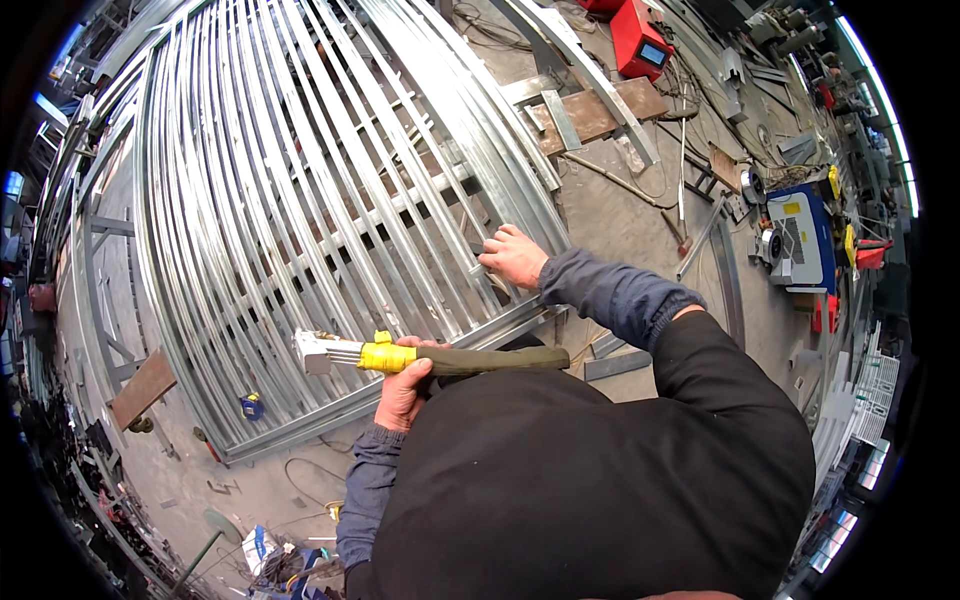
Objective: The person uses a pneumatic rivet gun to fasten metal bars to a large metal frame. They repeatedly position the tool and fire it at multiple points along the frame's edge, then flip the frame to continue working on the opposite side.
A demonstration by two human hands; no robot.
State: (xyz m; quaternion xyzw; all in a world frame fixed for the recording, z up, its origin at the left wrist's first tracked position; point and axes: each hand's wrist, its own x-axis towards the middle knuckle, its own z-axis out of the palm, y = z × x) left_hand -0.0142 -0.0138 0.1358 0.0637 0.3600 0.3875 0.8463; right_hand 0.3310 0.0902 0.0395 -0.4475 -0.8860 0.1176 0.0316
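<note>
My left hand [402, 392] is closed around a welding torch [388, 356] with a yellow-wrapped grip, a pale metal head and a dark green sleeved cable running right across my front. The torch's head lies over the lower bars of a large silver metal frame [300, 200], made of many long parallel tubes. My right hand [514, 258] is at the frame's right side, fingers curled down at a bar near the lower right corner. What its fingertips grip, if anything, is too small to make out.
A blue-and-white machine [803, 240] stands at right, and a red machine with a screen [640, 42] at the top. A hammer [677, 230] and metal offcuts lie on the floor at right. A blue tape measure [252, 406] sits by the frame's lower left corner, near a brown board [143, 390].
</note>
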